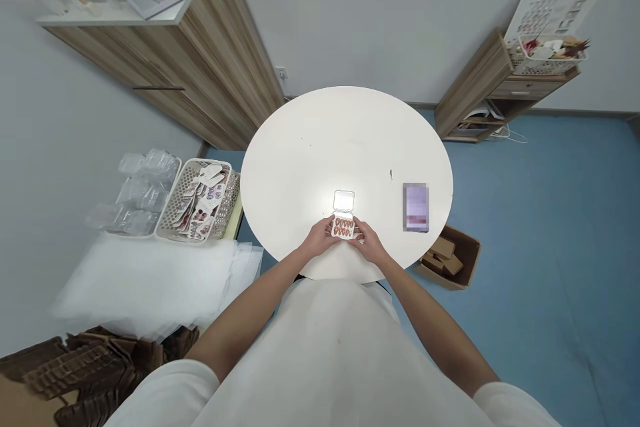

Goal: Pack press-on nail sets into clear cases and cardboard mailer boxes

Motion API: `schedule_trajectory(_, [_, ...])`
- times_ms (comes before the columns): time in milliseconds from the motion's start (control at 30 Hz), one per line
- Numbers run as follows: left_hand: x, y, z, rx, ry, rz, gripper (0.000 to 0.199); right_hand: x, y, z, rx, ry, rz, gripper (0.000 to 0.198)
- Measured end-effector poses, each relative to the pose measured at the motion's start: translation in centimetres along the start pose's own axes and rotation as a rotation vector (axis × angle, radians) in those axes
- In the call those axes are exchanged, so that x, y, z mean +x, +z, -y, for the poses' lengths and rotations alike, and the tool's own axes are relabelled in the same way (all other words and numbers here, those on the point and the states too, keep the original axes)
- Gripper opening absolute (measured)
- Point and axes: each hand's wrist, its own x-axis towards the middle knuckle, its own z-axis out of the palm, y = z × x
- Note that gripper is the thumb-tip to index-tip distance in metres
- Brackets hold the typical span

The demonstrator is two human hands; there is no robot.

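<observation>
A small clear hinged case of press-on nails is held at the near side of the white round table. Its lid stands open, away from me, and catches the light. Several orange-brown nails lie in two rows inside. My left hand grips the left edge of the case, thumb at its upper corner. On the right edge, my right hand holds it the same way. Parts of the fingers are hidden behind the case.
A blurred-out flat purple rectangle lies at the table's right. A cardboard box with smaller boxes stands on the floor below. To the left are a white basket of cards, clear plastic packs and white sheets. Wooden cabinets stand behind.
</observation>
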Motion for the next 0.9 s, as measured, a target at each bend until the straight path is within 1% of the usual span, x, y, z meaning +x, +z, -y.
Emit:
schedule_trajectory(67, [0.3, 0.1, 0.2, 0.062, 0.014, 0.007, 0.067, 0.4, -0.3, -0.3, -0.046, 0.011, 0.010, 0.067])
schedule_trajectory(233, [0.6, -0.4, 0.2, 0.227, 0.020, -0.008, 0.063, 1.3, -0.9, -0.7, -0.170, 0.019, 0.072, 0.066])
schedule_trajectory(367, [1.1, -0.8, 0.4, 0.390, 0.042, -0.051, 0.065, 2.1, -1.1, -0.7, -0.277, 0.043, 0.063, 0.063])
schedule_trajectory(467, [1.9, -0.7, 0.5, 0.467, 0.024, -0.069, 0.065, 2.9, -1.3, -0.6, -0.306, 0.083, 0.063, 0.063])
schedule_trajectory(633, [2.7, -0.2, 0.8, 0.513, -0.031, -0.053, 0.064, 3.6, -1.1, -0.6, -0.325, 0.115, 0.061, 0.062])
schedule_trajectory(800, [2.3, 0.3, 0.8, 0.520, -0.059, -0.022, 0.059, 3.3, -0.7, -1.0, -0.347, 0.108, 0.045, 0.065])
schedule_trajectory(900, [1.8, 0.4, 0.9, 0.507, -0.060, -0.023, 0.062, 2.9, -0.5, -1.4, -0.336, 0.093, 0.030, 0.068])
